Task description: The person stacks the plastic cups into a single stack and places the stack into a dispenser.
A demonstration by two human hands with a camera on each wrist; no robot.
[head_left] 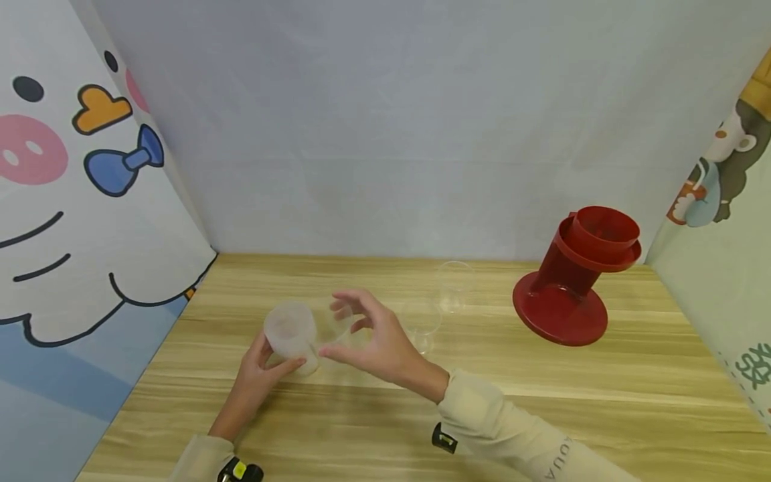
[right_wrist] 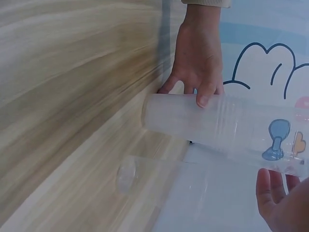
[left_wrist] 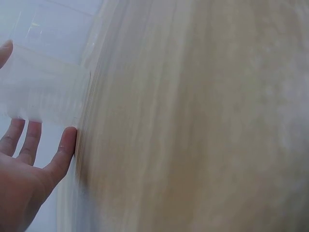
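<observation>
My left hand point(head_left: 258, 376) holds a stack of frosty plastic cups point(head_left: 290, 329) upright near its base, thumb on the near side. In the right wrist view, ridges on the stacked cups point(right_wrist: 181, 115) look like nested rims. A clear plastic cup point(head_left: 340, 320) sits between the thumb and curled fingers of my right hand point(head_left: 378, 340), just right of the stack. Being see-through, its outline is faint. The left wrist view catches part of the stack point(left_wrist: 46, 89) above my fingers point(left_wrist: 63, 154).
Two clear cups stand on the wooden table point(head_left: 373, 428): a nearer one point(head_left: 423, 321) behind my right wrist and a farther one point(head_left: 454, 284). A red cup-shaped stand point(head_left: 563, 294) with a round base is at the right. Cloth walls point(head_left: 385, 134) bound the table.
</observation>
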